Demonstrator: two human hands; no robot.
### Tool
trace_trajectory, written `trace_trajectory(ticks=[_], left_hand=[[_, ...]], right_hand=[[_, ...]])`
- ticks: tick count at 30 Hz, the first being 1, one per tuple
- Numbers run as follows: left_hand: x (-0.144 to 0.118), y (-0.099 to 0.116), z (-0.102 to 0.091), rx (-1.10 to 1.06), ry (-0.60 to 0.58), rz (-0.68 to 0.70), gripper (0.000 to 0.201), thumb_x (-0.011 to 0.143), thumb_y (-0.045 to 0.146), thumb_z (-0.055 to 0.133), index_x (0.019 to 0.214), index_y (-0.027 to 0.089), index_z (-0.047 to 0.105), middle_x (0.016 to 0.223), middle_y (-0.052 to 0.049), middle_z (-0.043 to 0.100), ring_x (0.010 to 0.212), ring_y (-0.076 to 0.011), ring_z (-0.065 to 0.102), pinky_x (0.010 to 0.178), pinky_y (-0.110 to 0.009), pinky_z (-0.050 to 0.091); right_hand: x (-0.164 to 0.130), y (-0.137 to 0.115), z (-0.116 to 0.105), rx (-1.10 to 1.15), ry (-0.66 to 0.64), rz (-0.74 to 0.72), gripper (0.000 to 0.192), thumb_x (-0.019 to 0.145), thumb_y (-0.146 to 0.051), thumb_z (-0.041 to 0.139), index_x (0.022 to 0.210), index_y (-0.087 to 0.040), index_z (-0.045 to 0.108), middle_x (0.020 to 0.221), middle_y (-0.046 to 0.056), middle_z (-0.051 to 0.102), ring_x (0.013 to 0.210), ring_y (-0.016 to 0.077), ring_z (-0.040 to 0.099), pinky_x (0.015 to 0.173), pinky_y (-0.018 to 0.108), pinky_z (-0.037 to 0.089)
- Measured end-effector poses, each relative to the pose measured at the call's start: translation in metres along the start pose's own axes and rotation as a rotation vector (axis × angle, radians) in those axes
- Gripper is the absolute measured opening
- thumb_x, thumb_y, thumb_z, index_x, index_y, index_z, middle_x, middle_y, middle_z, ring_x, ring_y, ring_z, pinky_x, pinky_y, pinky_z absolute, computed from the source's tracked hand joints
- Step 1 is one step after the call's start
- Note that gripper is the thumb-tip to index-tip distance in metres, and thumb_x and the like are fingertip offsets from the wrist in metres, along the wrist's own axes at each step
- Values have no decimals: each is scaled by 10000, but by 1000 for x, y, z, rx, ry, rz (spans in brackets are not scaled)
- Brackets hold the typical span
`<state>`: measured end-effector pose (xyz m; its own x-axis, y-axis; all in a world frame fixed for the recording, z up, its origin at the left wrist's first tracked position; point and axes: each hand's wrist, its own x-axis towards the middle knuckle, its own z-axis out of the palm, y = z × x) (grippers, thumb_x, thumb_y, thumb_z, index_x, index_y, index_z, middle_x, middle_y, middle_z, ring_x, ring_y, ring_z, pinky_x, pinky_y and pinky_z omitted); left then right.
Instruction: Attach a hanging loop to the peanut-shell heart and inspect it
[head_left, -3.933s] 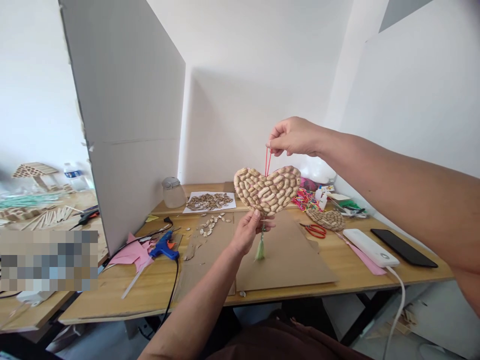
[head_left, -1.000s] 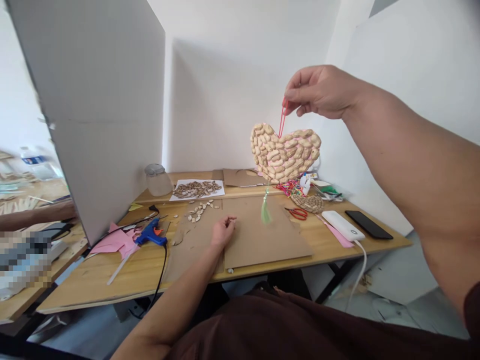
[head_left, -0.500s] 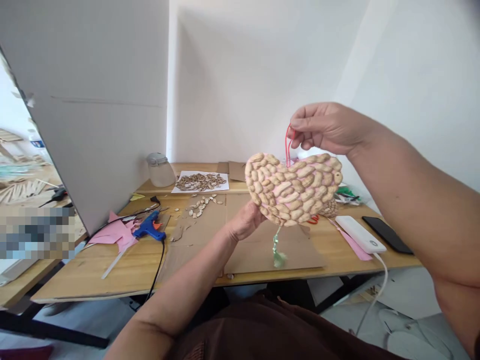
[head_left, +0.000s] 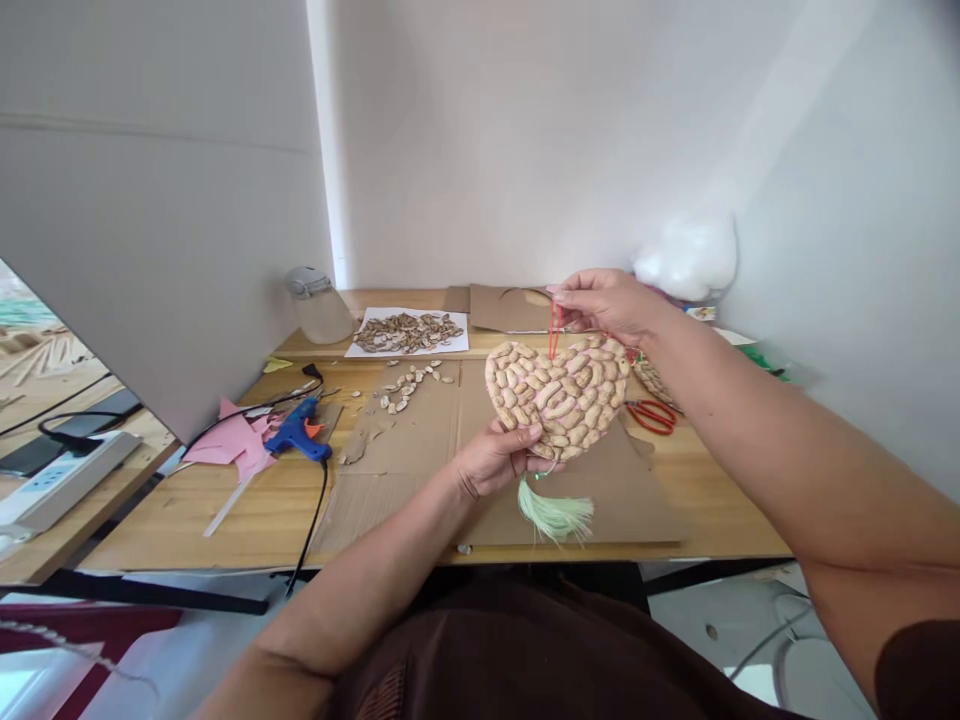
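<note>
A: Peanut-shell heart [head_left: 559,395] is hanging low over the cardboard sheet [head_left: 420,470] on the worktop [head_left: 187,520], sitting just past the centre of the view at about one o'clock. Its red loop [head_left: 553,330] is running up to twelve o'clock from the heart's notch, and the green tassel [head_left: 555,517] is splaying out at six o'clock, looking as though it is brushing the cardboard.

B: What is worrying you?

A: The shells are looking glued on, I am guessing, so a squeeze at the lower edge could be cracking or popping some off. The loop is thin; a jerk upward could be tearing it from the backing. The tassel could be snagging under the heart's point as well.

B: How are the hands sitting?

A: The right hand [head_left: 607,300] is reaching in from four o'clock, forearm stretched long across the view, fingertips pinched together on the top of the red loop. The left hand [head_left: 495,455] is coming up from seven o'clock, wrist bent back, thumb lying over the heart's lower left rim and fingers closing on it from behind.

B: Anything close by?

A: Red scissors [head_left: 651,415] are lying at three o'clock of the heart, near it, and a blue glue gun [head_left: 300,435] is resting well apart at nine o'clock, its cord trailing off the front edge.
</note>
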<state>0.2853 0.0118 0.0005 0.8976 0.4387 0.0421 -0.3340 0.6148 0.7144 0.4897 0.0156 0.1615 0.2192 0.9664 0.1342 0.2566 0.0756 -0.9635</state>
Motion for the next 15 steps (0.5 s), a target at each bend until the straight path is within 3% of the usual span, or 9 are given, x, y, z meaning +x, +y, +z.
trace_trajectory(ticks=[3, 5, 8, 10, 13, 15], left_hand=[[3, 5, -10, -8, 19, -22, 428, 775, 203, 746, 1176, 134, 617, 1158, -148, 690, 1001, -301, 693, 816, -462, 606], [6, 10, -16, -23, 22, -10, 438, 776, 199, 745, 1190, 151, 610, 1194, -139, 676, 1032, -299, 683, 832, -463, 603], [11, 14, -27, -50, 46, 60, 409, 794, 197, 731, 1183, 178, 608, 1236, -114, 658, 1077, -286, 665, 863, -473, 593], [14, 15, -36, -60, 94, 115, 398, 806, 192, 722, 1185, 195, 601, 1246, -99, 654, 1095, -273, 657, 886, -484, 583], [17, 14, -48, -63, 155, 153, 418, 805, 177, 720, 1201, 200, 589, 1231, -100, 663, 1075, -264, 667, 887, -489, 583], [19, 13, -53, -62, 178, 161, 448, 785, 144, 731, 1207, 193, 587, 1201, -105, 678, 1041, -256, 681, 870, -473, 593]], right_hand=[[7, 27, 2, 83, 171, 9, 171, 777, -281, 763, 738, -160, 648, 728, 27, 684, 636, 109, 642, 534, 179, 493], [7, 47, 1, 221, 266, 92, 177, 821, -321, 706, 749, -173, 643, 734, 21, 684, 619, 119, 639, 529, 205, 505], [0, 76, 1, 372, 350, 218, 237, 846, -413, 650, 761, -193, 629, 703, 17, 666, 587, 131, 625, 509, 228, 502], [-12, 90, 3, 373, 396, 202, 263, 821, -455, 664, 752, -204, 622, 714, 23, 663, 614, 137, 633, 517, 228, 496], [-42, 91, 10, 300, 346, 91, 299, 742, -469, 724, 641, -222, 587, 673, 16, 612, 605, 144, 608, 500, 242, 468], [-67, 81, 12, 256, 162, 36, 332, 756, -503, 696, 588, -245, 573, 641, 19, 573, 590, 169, 580, 508, 295, 474]])
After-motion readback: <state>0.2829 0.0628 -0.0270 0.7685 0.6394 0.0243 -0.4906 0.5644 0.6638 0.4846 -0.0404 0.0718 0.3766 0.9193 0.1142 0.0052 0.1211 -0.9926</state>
